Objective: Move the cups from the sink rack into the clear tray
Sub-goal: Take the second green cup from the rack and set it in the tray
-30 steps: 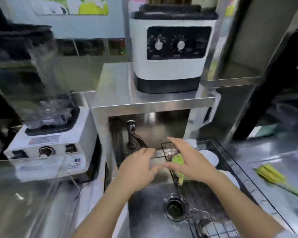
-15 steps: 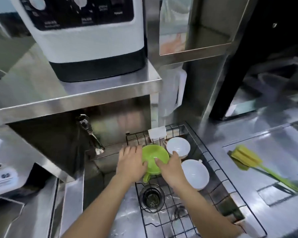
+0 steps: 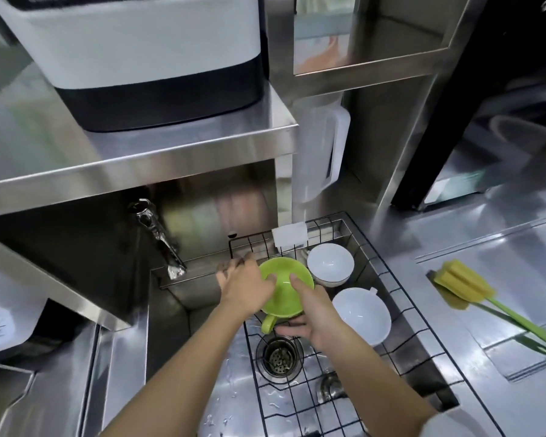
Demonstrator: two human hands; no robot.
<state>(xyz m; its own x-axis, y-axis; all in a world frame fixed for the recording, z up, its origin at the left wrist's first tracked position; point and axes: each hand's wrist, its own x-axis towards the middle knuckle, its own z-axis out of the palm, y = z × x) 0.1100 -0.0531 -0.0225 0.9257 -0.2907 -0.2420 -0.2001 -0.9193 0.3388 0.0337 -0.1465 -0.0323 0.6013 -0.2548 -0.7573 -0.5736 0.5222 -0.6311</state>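
A green cup (image 3: 283, 290) with a handle sits upright in the black wire sink rack (image 3: 401, 313). My left hand (image 3: 245, 288) grips its left rim, thumb inside. On the cup's right side my right hand (image 3: 312, 313) holds it, thumb over the rim and fingers underneath near the handle. Two white cups stand in the rack to the right: a small one (image 3: 330, 263) at the back and a larger one (image 3: 361, 315) in front. The clear tray is out of view.
The rack spans a steel sink with a drain (image 3: 278, 357) and a tap (image 3: 158, 234) at the left. A steel shelf carrying a white appliance (image 3: 145, 58) overhangs the sink. A yellow sponge brush (image 3: 473, 294) lies on the right counter. A clear jug (image 3: 320, 149) stands behind the rack.
Both hands came down from above the sink onto the green cup and closed on its rim from either side. The view tilted down and to the right.
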